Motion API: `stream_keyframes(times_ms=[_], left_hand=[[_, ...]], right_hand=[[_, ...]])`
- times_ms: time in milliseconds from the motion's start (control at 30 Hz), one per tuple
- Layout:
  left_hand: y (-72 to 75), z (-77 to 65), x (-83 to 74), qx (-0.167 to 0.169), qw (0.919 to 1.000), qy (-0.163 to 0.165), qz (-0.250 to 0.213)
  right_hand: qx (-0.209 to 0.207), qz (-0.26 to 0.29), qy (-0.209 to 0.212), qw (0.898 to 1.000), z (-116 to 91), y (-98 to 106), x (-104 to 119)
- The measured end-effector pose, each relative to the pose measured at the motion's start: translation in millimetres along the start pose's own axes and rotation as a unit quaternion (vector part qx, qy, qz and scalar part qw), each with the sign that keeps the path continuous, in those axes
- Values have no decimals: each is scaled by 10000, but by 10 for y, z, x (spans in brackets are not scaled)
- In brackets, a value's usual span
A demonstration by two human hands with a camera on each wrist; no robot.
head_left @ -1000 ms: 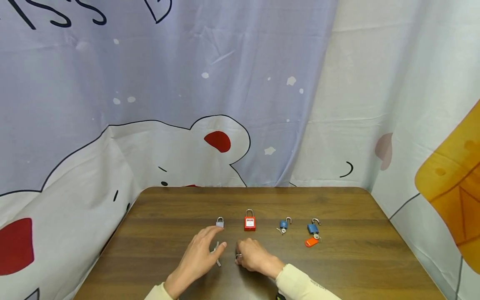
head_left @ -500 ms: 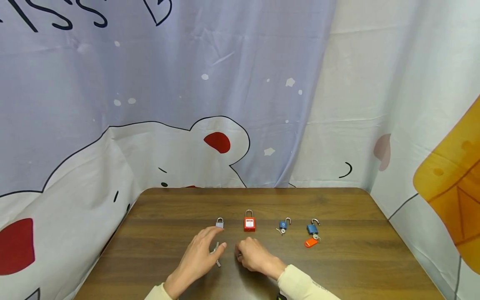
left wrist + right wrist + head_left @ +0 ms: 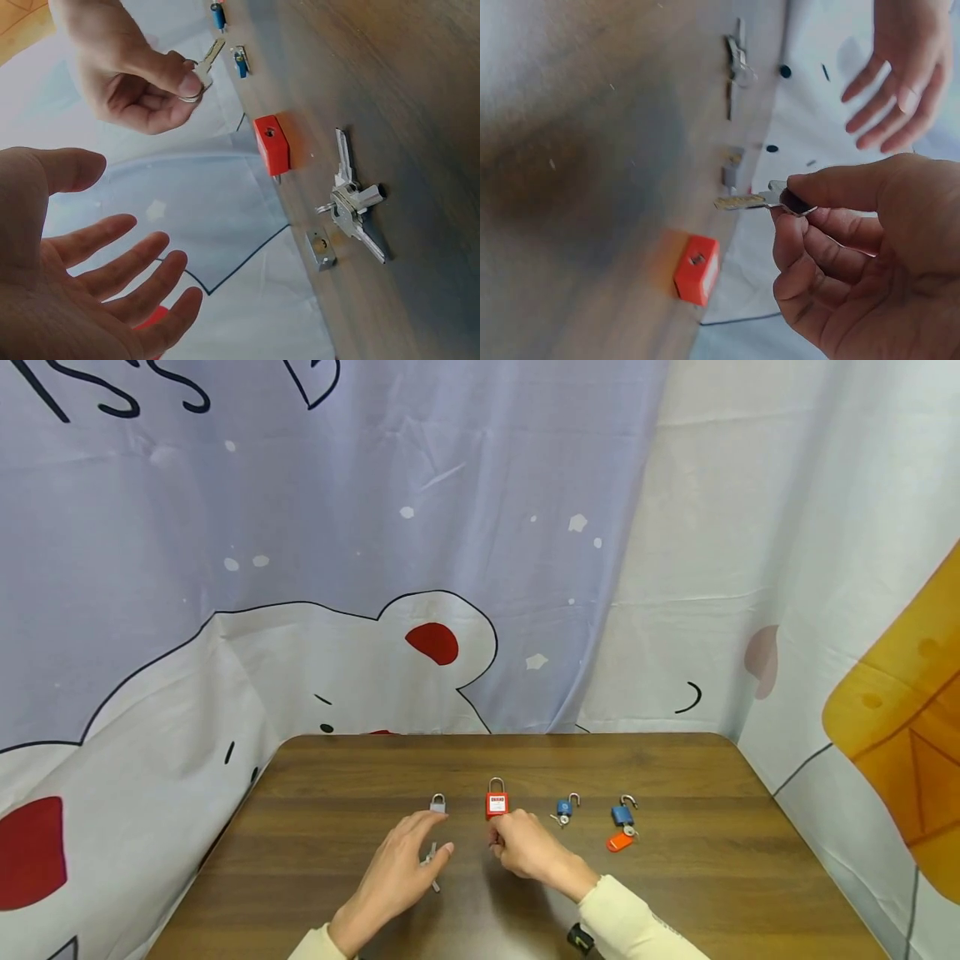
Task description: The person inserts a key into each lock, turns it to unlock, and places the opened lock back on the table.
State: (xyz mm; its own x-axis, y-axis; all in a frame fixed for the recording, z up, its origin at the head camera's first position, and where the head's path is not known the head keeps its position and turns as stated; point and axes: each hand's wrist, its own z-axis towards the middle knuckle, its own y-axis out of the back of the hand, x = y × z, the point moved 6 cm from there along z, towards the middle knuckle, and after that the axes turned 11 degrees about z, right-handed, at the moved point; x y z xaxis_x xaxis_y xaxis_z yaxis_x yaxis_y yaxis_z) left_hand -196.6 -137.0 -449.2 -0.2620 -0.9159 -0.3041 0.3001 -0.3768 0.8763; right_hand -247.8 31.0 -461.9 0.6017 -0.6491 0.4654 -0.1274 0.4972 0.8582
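Observation:
My right hand (image 3: 534,850) is just in front of the red padlock (image 3: 497,803) and pinches a key (image 3: 748,201) between thumb and index finger. In the right wrist view the key's blade points away from the fingers, and the padlock's keyhole end (image 3: 697,260) faces this way. The red padlock lies locked on the table. Spread and relaxed, my left hand (image 3: 397,870) hovers holding nothing. Under it lies a ring of several keys (image 3: 348,208), partly hidden in the head view. Beyond its fingertips lies a small silver padlock (image 3: 438,807), its shackle closed.
To the right lie two blue padlocks with open shackles, one with small keys (image 3: 564,810) and another (image 3: 622,815) with an orange tag (image 3: 619,841). A printed curtain (image 3: 360,527) hangs behind the wooden table (image 3: 690,777).
My right hand has moved away from me and slightly right, to the red padlock, with the key in its fingers. The left hand has stayed in place.

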Motion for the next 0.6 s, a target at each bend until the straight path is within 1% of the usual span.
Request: stream_keyframes(times_ms=[133,267,433,600], left_hand=[[13,18,-31,-56,10000,-66,20],[20,36,-73,-78,9999,-141,47],[19,64,-131,-73,9996,-259,-22],[30,107,-206,-196,9990,-389,-91]], right_hand=[[-88,3,38,10000,-10,149,-4],[-182,282,82,9994,-24,311,-9],[-271,650,-94,9975,-46,529,-50],[-546,674,-201,9960,-65,761,-79]])
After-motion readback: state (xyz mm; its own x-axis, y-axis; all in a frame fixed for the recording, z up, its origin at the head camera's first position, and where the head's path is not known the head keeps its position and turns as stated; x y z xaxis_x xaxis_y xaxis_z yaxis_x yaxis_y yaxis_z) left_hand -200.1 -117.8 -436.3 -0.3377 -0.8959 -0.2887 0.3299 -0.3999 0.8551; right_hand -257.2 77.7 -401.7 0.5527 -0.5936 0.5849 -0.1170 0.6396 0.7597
